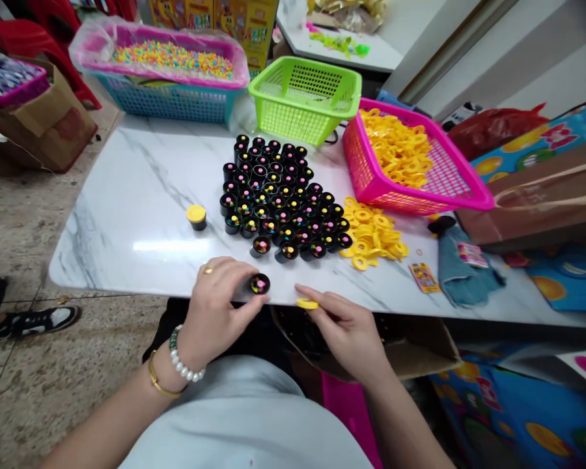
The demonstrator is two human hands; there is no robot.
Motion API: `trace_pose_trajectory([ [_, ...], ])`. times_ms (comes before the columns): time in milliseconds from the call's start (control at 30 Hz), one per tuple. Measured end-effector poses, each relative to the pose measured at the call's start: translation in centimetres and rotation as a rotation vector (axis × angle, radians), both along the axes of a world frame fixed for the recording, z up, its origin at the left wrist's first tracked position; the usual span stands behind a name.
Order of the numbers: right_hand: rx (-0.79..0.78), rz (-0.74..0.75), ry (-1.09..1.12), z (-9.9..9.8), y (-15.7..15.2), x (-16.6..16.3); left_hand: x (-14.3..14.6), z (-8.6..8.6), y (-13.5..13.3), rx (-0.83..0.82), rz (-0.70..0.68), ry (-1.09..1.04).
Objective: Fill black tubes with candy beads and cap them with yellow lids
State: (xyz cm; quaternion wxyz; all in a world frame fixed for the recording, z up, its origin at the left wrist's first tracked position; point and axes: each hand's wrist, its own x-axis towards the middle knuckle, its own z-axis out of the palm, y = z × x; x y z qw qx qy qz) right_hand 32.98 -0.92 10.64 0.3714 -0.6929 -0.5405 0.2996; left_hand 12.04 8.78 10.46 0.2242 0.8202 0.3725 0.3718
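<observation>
Near the table's front edge, my left hand point(219, 299) has its thumb and fingers around a small black cup point(259, 284) with a pink piece and bits of colour inside. To its right, my right hand point(346, 326) pinches a yellow lid point(307, 303) by its edge, apart from the cup. Ahead of both hands stand many uncovered black cups point(273, 195) in a tight cluster, with pink or yellow pieces showing. One cup with a yellow lid on point(196, 217) stands alone at the left. Loose yellow lids point(374, 231) are heaped right of the cluster.
A pink basket point(410, 200) of yellow lids stands at right, beside a green basket point(300, 111). Behind left, a blue basket point(170, 98) holds colourful beads. A small card packet point(424, 278) and denim cloth point(463, 270) lie at right. An open carton point(415, 352) sits below the table edge.
</observation>
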Motion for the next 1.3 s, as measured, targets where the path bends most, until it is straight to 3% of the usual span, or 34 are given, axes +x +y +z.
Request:
trace_pose_trajectory([
  [133, -0.100, 0.019, 0.551, 1.1, 1.3, -1.3, 0.5, -1.0, -0.5, -0.001, -0.047, 0.026],
  [233, -0.084, 0.013, 0.762, 1.7, 2.4, -2.0, 0.6, -1.3, -0.4, -0.023, -0.054, 0.030],
  [333, -0.014, -0.029, 0.680, 1.6, 3.0, -2.7, 0.4, -1.4, -0.3, -0.020, -0.062, 0.024],
  [433, 0.063, -0.056, 0.463, 1.1, 3.1, -3.6, 0.4, -1.4, -0.3, -0.004, -0.054, 0.015],
  [567, 0.255, -0.218, 0.152, 0.2, 2.5, -4.1, 0.4, -1.3, -0.3, -0.031, -0.064, 0.024],
  [633, 0.258, -0.229, 0.084, -0.4, 2.2, -4.1, 0.4, -1.3, -0.3, -0.042, -0.068, 0.032],
  [833, 0.046, -0.235, 0.360, -1.1, 2.4, -4.5, 0.4, -1.2, -0.2, -0.016, -0.078, 0.036],
  [967, -0.101, -0.053, 0.521, 0.2, 2.7, -3.9, 0.3, -1.3, -0.2, -0.009, -0.082, 0.030],
  [1100, -0.143, 0.111, 0.412, 1.0, 2.3, -2.6, 0.2, -1.5, -0.2, -0.026, -0.100, 0.031],
  [1200, -0.125, 0.107, 0.297, 0.9, 2.1, -2.2, 0.2, -1.5, -0.3, -0.041, -0.102, 0.038],
  [1300, -0.095, 0.036, 0.393, 0.8, 2.3, -2.3, 0.1, -1.6, -0.2, -0.046, -0.104, 0.041],
])
